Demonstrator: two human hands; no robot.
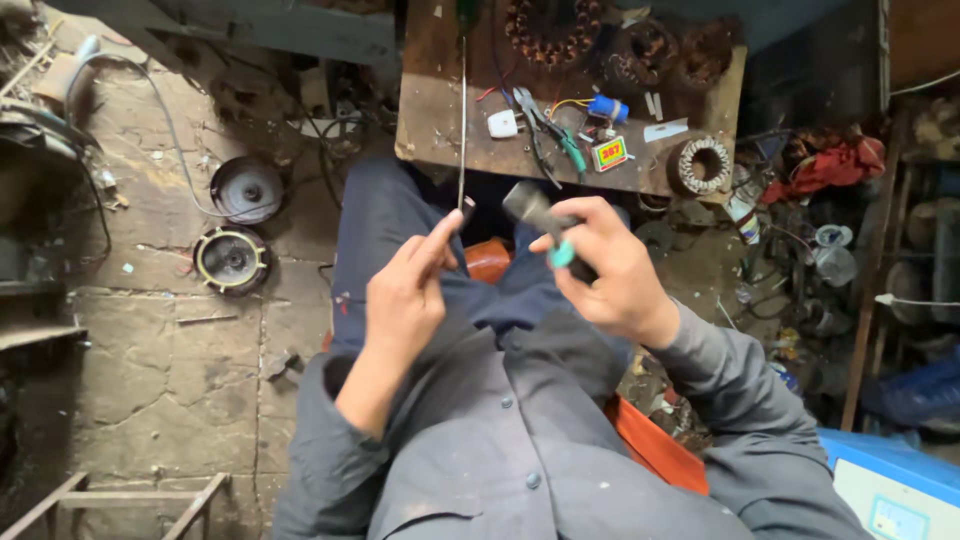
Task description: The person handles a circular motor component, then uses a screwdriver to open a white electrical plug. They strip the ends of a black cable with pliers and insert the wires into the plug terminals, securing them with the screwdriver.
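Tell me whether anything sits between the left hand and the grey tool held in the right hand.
Nothing visible does. The left hand pinches a thin metal rod that rises beside it, left of the gap. The right hand grips the grey tool. Only open air above the lap lies between them.

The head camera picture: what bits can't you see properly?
- Tool in the right hand: the fingers cover most of its dark handle, and it is blurred.
- Small dark thing at the left hand's fingertips: too small and blurred to tell.
- Long thin rod: its top is cut off by the picture's upper edge.
- Copper windings on the wooden board: cropped by the top edge.
- Blue-and-white box: cut off at the bottom right corner.
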